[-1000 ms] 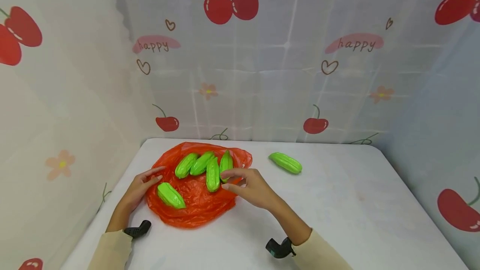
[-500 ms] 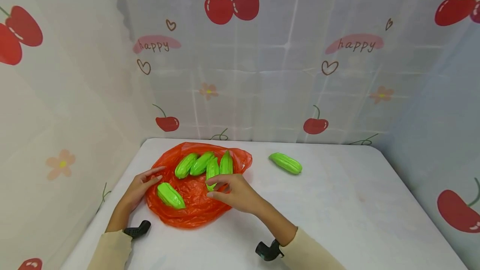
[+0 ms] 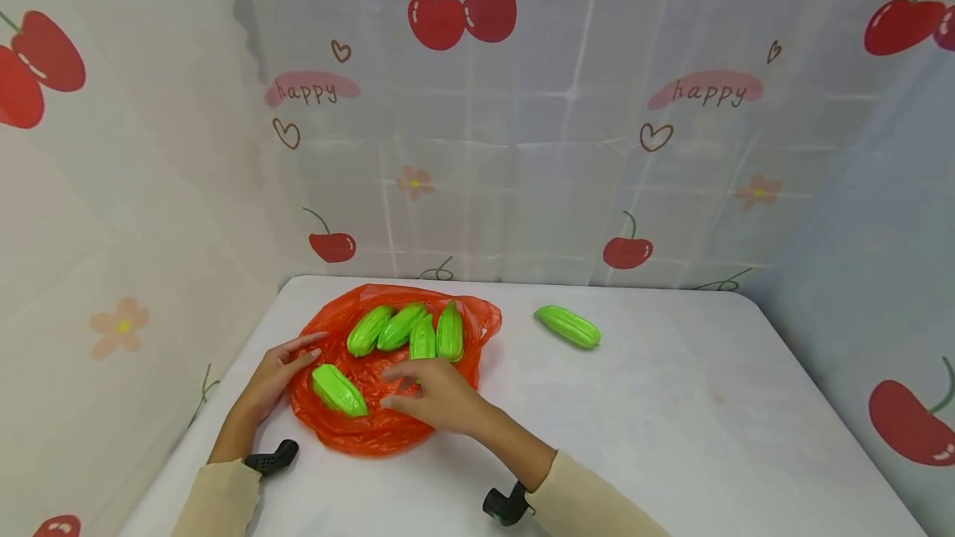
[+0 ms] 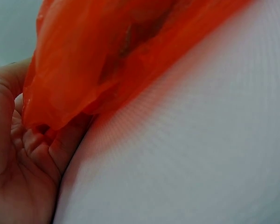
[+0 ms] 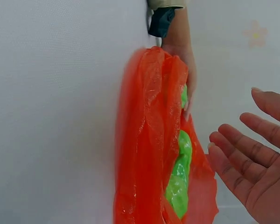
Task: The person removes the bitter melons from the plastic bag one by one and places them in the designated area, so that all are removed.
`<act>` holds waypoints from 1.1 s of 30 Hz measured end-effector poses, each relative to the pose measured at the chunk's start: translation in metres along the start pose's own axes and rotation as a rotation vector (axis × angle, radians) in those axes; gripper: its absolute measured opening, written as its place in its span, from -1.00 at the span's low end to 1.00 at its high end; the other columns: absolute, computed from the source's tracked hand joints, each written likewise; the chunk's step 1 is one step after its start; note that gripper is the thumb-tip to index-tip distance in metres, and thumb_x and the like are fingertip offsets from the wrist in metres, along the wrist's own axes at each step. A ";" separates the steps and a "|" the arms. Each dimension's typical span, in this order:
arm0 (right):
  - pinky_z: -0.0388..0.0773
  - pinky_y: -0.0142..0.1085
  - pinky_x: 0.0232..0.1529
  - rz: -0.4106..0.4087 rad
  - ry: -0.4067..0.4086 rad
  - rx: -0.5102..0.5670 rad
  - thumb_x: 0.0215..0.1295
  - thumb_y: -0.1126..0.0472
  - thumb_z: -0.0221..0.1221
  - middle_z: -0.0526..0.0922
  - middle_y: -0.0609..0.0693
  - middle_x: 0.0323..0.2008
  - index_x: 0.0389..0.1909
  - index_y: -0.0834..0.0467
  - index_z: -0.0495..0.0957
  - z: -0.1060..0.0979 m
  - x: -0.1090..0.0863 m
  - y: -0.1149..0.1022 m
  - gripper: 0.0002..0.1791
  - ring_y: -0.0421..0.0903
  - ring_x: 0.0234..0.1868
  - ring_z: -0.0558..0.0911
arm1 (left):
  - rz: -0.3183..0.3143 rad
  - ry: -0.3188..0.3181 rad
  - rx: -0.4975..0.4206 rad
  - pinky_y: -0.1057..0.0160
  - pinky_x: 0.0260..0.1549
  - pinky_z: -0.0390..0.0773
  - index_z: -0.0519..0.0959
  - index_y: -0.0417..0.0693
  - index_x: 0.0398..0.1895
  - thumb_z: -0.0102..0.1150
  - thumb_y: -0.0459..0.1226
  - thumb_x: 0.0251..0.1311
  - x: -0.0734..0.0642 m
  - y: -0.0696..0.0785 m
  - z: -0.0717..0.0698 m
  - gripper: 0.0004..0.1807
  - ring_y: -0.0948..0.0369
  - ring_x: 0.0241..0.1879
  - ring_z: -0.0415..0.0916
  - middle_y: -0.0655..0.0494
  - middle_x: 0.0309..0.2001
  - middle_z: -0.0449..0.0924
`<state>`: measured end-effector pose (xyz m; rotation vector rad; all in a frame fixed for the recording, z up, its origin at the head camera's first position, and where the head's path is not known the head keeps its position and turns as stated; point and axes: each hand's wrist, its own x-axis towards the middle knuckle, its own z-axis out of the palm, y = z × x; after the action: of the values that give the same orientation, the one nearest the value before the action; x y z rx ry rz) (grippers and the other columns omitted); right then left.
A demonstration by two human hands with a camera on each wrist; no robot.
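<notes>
We count five green gourds (image 3: 369,331) in one red bag (image 3: 373,437), a sixth (image 3: 567,326) outside, right grip (image 3: 438,394) spread, blocking one's end, left grip (image 3: 272,377) pinching bag edge

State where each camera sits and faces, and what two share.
Head: on the head, facing forward and down at the crumpled red plastic bag and oblong green vegetables; left hand and right hand show.
Left wrist: on that wrist, close on the bag's edge; left hand shows.
Right wrist: on that wrist, facing across the bag; both hands show.
Head and right wrist share both hands.
</notes>
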<state>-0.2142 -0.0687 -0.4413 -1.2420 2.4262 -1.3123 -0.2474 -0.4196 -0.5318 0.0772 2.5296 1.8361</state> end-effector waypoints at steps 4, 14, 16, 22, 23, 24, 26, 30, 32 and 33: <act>0.55 -0.55 -0.19 0.009 -0.004 -0.040 0.34 0.11 0.35 0.74 -0.21 -0.06 0.13 0.08 0.68 0.007 0.006 -0.001 -0.63 -0.24 -0.13 0.66 | 0.000 0.002 0.000 0.49 0.01 0.53 0.42 -0.13 0.44 0.12 -0.05 0.47 0.000 0.001 0.000 -0.42 0.56 0.13 0.39 -0.23 0.45 0.28; 0.53 -0.55 -0.21 0.080 -0.016 -0.146 0.34 0.04 0.35 0.74 -0.13 -0.03 0.15 0.05 0.67 0.022 0.024 -0.005 -0.60 -0.20 -0.11 0.66 | -0.027 0.010 0.010 0.49 0.01 0.53 0.41 -0.10 0.45 0.12 -0.02 0.47 -0.001 0.004 -0.002 -0.40 0.50 0.17 0.32 -0.20 0.49 0.24; 0.53 -0.54 -0.20 0.097 -0.018 -0.159 0.33 0.03 0.35 0.74 -0.14 -0.02 0.15 0.06 0.67 0.026 0.025 -0.003 -0.59 -0.21 -0.11 0.66 | -0.033 0.009 0.013 0.48 0.01 0.53 0.41 -0.10 0.45 0.12 -0.01 0.47 -0.001 0.002 -0.002 -0.40 0.49 0.18 0.32 -0.20 0.49 0.23; 0.54 -0.52 -0.15 0.117 -0.017 -0.187 0.36 0.02 0.32 0.73 -0.13 0.01 0.18 0.09 0.65 0.036 0.032 -0.001 -0.57 -0.20 -0.06 0.65 | -0.028 0.019 0.037 0.49 0.01 0.52 0.43 -0.08 0.44 0.11 0.00 0.47 -0.001 0.001 -0.004 -0.41 0.47 0.19 0.32 -0.22 0.48 0.24; 0.54 -0.50 -0.11 0.118 -0.017 -0.192 0.36 0.01 0.32 0.73 -0.14 0.02 0.19 0.09 0.65 0.037 0.033 -0.001 -0.56 -0.21 -0.04 0.65 | -0.027 0.017 0.040 0.49 0.00 0.52 0.43 -0.08 0.44 0.10 0.01 0.47 -0.001 0.001 -0.004 -0.41 0.48 0.18 0.32 -0.22 0.48 0.23; 0.55 -0.49 -0.07 0.119 -0.018 -0.198 0.36 0.00 0.32 0.72 -0.14 0.03 0.19 0.08 0.64 0.039 0.035 -0.001 -0.56 -0.22 -0.01 0.65 | -0.025 0.018 0.037 0.49 0.00 0.52 0.43 -0.09 0.44 0.10 0.00 0.47 0.000 0.001 -0.004 -0.41 0.49 0.17 0.33 -0.23 0.48 0.24; 0.56 -0.46 0.00 0.118 -0.022 -0.209 0.36 -0.01 0.32 0.72 -0.15 0.04 0.20 0.08 0.64 0.042 0.037 -0.002 -0.54 -0.22 0.04 0.64 | -0.020 0.020 0.030 0.49 0.00 0.52 0.43 -0.10 0.43 0.12 0.00 0.46 0.000 0.000 -0.004 -0.41 0.52 0.15 0.34 -0.22 0.47 0.24; 0.56 -0.43 0.05 0.122 -0.034 -0.234 0.34 -0.04 0.33 0.72 -0.17 0.04 0.20 0.07 0.64 0.046 0.040 -0.001 -0.52 -0.23 0.08 0.64 | -0.008 0.012 0.015 0.48 0.02 0.53 0.44 -0.11 0.42 0.12 -0.03 0.47 0.002 -0.002 -0.002 -0.42 0.55 0.14 0.37 -0.22 0.46 0.27; 0.56 -0.43 0.04 0.131 -0.043 -0.239 0.33 -0.06 0.34 0.72 -0.17 0.03 0.21 0.06 0.63 0.047 0.039 0.000 -0.51 -0.23 0.08 0.64 | -0.006 0.011 0.012 0.46 0.02 0.54 0.45 -0.10 0.42 0.13 -0.03 0.46 0.002 -0.004 -0.001 -0.43 0.55 0.13 0.39 -0.20 0.45 0.29; 0.56 -0.43 0.04 0.136 -0.046 -0.240 0.32 -0.07 0.34 0.72 -0.17 0.03 0.21 0.06 0.63 0.048 0.039 0.000 -0.50 -0.23 0.08 0.64 | -0.006 0.013 0.012 0.45 0.01 0.55 0.45 -0.10 0.41 0.13 -0.02 0.46 0.002 -0.004 -0.001 -0.43 0.55 0.12 0.41 -0.19 0.44 0.30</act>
<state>-0.2188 -0.1276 -0.4610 -1.1179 2.6429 -0.9696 -0.2499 -0.4215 -0.5353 0.0580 2.5468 1.8257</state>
